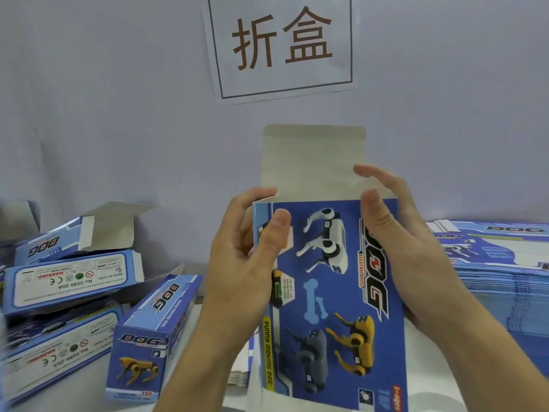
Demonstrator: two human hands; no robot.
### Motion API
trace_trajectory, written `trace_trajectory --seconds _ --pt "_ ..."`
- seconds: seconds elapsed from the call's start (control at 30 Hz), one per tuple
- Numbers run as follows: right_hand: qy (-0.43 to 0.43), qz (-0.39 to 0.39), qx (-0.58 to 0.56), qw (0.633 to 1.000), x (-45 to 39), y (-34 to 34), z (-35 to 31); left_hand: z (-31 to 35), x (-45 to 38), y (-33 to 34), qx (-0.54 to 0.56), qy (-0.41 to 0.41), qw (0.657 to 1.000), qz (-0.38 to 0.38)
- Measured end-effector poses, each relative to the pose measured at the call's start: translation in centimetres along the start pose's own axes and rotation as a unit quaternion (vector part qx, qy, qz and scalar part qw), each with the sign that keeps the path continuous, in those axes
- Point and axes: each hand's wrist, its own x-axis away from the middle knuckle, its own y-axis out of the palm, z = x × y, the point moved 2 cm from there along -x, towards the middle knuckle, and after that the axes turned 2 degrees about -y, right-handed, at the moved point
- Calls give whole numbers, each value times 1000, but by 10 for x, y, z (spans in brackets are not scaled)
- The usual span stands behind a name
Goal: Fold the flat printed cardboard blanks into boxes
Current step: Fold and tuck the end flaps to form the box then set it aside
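Risk at this point, as we judged it, lay in the top flap [312,162]: it stood straight up, plain grey side toward us, and a careless push could have creased it off its score line or let the side tabs spring out before it tucked. The box [329,292] itself could also have slumped back flat if our grip on its edges slackened.

We held that box upright between both hands, printed face toward us. Our left hand [246,257] gripped its left edge, thumb pressed on the front panel and fingers curled behind. Our right hand [395,230] was at its upper right corner, thumb on the printed face near the top edge, fingers reaching round toward the flap; we counted that as a loose hold on the box.

Left of the box lay a heap of finished boxes [74,295]. Right of it sat the stack of flat blanks [499,263]. Above it, on the wall, hung a paper sign [282,43].
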Motion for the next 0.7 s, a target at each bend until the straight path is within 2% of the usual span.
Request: trace_trajectory --seconds 0.2,0.33,0.6,0.7 --pt "-106 93 68 988 -4 -4 -7 8 2 3 -6 51 998 -28" --pt "-77 96 146 982 -5 -6 10 -7 5 9 -11 31 999 -9" --pt "-27 101 97 990 -5 10 29 -28 7 7 28 -57 992 105" --pt "-12 90 92 992 -5 14 28 -26 5 3 46 -71 990 115"
